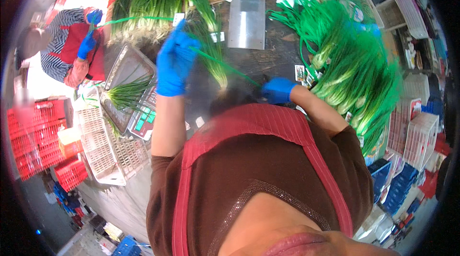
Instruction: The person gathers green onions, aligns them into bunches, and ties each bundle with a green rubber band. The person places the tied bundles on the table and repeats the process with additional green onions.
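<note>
My left hand [176,60], in a blue glove, is raised and pinches a green strap [224,65]. The strap runs slantwise down to my right hand [278,90], also gloved, which is shut around its other part close to my apron. A loose bunch of spring onions [215,64] lies on the dark table behind the strap, roots towards me. Near my left fingertips is a white tag [178,19] on a green strip [138,19] that stretches left towards a co-worker's gloved hands. Whether this is the same strap, I cannot tell. My right fingertips are blurred.
Spring onions pile up at the back [143,8] and on the right [359,80], near green straps [305,22]. A metal plate [248,29] belongs to a blue machine. Left are a scale [143,121], a bunch [125,93], a plastic crate [104,148] and a co-worker [72,44].
</note>
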